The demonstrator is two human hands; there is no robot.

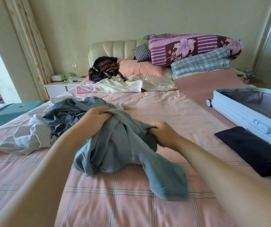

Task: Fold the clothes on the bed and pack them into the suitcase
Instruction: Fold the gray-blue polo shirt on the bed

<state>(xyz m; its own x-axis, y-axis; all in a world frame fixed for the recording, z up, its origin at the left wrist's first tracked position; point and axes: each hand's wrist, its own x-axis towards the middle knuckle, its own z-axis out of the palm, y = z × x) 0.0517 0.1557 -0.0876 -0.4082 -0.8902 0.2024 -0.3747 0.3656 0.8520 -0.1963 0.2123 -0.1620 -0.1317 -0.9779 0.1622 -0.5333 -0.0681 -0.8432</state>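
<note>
A grey-blue garment (120, 151) hangs bunched over the middle of the pink checked bed (164, 112). My left hand (97, 117) grips its upper edge, and my right hand (162, 133) grips another part of the same cloth a little lower to the right. One end of it trails down onto the sheet toward me. Behind my left hand lies a heap of dark grey clothes (65, 113) with white clothes (33, 136) beside it. The pale blue suitcase (239, 110) lies open on the right side of the bed. A folded dark navy garment (254, 149) rests in front of it.
Pillows, folded quilts (195, 48) and a black backpack (103, 68) crowd the head of the bed. A crumpled cream blanket (125, 86) lies in front of them. A teal case (13, 112) sits at the left edge, with a nightstand (57, 87) and curtain beyond.
</note>
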